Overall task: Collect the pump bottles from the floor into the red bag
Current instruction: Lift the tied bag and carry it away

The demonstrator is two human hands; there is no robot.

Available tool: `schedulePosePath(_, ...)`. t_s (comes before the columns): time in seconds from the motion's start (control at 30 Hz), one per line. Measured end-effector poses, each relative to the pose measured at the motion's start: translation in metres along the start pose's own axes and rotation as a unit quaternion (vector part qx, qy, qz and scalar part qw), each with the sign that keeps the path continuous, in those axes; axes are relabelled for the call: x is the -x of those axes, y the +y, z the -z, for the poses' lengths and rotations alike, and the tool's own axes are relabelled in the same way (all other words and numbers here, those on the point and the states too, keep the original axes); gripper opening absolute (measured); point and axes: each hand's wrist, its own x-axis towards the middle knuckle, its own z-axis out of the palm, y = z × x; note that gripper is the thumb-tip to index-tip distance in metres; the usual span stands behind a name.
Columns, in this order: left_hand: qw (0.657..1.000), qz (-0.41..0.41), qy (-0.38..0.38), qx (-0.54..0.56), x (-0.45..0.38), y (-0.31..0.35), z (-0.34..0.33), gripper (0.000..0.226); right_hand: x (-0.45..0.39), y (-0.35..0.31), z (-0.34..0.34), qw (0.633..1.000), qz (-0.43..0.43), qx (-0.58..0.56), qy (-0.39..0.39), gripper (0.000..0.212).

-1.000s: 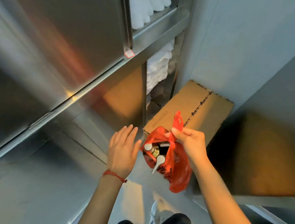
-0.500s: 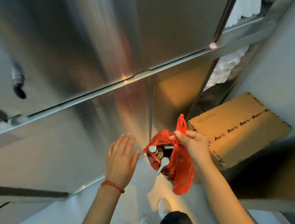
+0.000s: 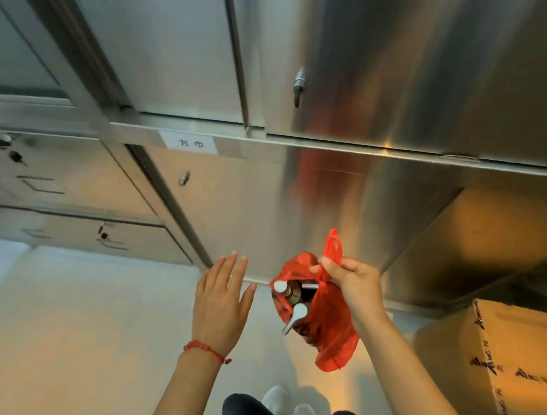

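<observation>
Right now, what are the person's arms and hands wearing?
Both arms are bare, with no sleeves in view and no gloves. The left hand has a thin red braided string bracelet round its wrist, with a small knotted end. The right hand wears nothing that shows: no ring, watch or band.

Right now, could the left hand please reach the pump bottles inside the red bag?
Probably yes: the left hand is open beside the red bag, whose mouth gapes toward it, with the pump bottles exposed and nothing between.
</observation>
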Motion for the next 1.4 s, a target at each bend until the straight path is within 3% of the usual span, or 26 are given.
schedulePosePath(0.27,0.985,0.174,0.023,0.001,0.069,-0.062,0.019,0.065,0.015,0.016,-0.077,0.988,-0.023,0.084,-0.128,0.013)
schedulePosePath(0.57,0.953,0.295,0.066,0.015,0.122,-0.161,0.044,0.060,0.042,0.041,-0.201,0.960,-0.049,0.128,-0.245,0.015)
schedulePosePath(0.83,0.927,0.371,0.055,0.007,0.155,-0.280,0.072,0.066,0.072,0.070,-0.335,0.941,-0.058,0.149,-0.299,0.011)
schedulePosePath(1.03,0.912,0.400,0.090,0.015,0.166,-0.366,0.093,0.056,0.085,0.076,-0.433,0.922,-0.029,0.177,-0.343,0.012)
schedulePosePath(1.4,0.878,0.470,0.088,0.016,0.105,-0.521,0.119,0.061,0.045,0.093,-0.632,0.899,-0.066,0.177,-0.394,0.022)
